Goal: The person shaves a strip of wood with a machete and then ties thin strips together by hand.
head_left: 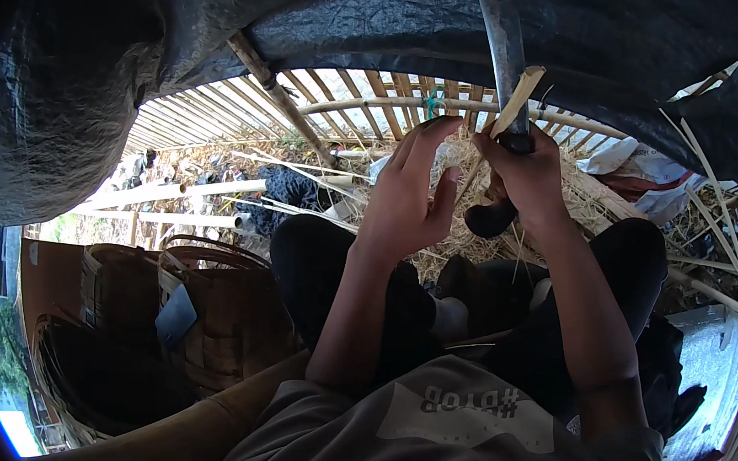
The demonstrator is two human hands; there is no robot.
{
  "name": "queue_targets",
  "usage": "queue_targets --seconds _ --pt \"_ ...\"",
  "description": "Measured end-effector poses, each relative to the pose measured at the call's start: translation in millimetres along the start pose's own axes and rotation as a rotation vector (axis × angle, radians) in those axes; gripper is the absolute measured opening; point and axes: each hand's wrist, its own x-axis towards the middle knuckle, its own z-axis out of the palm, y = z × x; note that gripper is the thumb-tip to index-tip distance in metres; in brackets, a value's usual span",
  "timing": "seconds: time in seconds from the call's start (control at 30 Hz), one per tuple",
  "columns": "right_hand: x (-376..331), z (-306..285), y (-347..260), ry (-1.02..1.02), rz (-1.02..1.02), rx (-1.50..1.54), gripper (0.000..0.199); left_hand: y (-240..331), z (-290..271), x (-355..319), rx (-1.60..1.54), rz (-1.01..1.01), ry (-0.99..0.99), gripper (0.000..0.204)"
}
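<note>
My right hand (523,170) is wrapped round the dark, curved handle of a machete (502,25), whose long grey blade points up and away from me. A pale split piece of bamboo (519,101) lies against the base of the blade, pinched by the same hand. To its left, my left hand (410,193) is raised with thumb and fingers apart and nothing between them. A small gap separates it from the bamboo piece. Both hands are above my knees, over a layer of shavings (432,259).
Woven baskets (229,294) stand to my left, beside a thick bamboo pole (183,442). Dark plastic sheeting (362,24) hangs low ahead, with a slatted bamboo fence (352,94) beyond. Long bamboo strips (716,243) and white sacks (646,164) lie at the right.
</note>
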Motion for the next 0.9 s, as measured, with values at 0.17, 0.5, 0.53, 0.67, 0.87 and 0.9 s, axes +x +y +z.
queue_targets --seconds 0.17,0.5,0.53,0.67,0.87,0.9 --pt "-0.8 10.4 27.7 -0.107 -0.134 -0.068 0.015 10.1 17.8 12.9 0.041 -0.081 0.029 0.038" --pt "-5.5 -5.4 2.3 -0.076 -0.137 -0.671 0.034 -27.4 -42.7 2.7 -0.244 -0.042 0.387 0.015" --pt "-6.2 -6.0 1.4 -0.065 -0.107 -0.653 0.032 -30.5 -49.1 0.3 -0.320 -0.052 0.383 0.017" --pt "-6.2 -11.1 -1.8 -0.006 -0.098 -0.590 0.029 -39.5 -58.8 -6.6 -0.313 -0.029 0.461 0.021" --pt "-5.7 -13.1 -14.8 0.035 0.013 -0.378 0.025 -33.4 -45.3 -15.8 -0.362 0.136 0.391 0.032" --pt "-5.2 -15.7 -14.0 0.038 -0.014 -0.344 0.024 -17.3 -47.2 -14.3 -0.428 0.179 0.426 0.035"
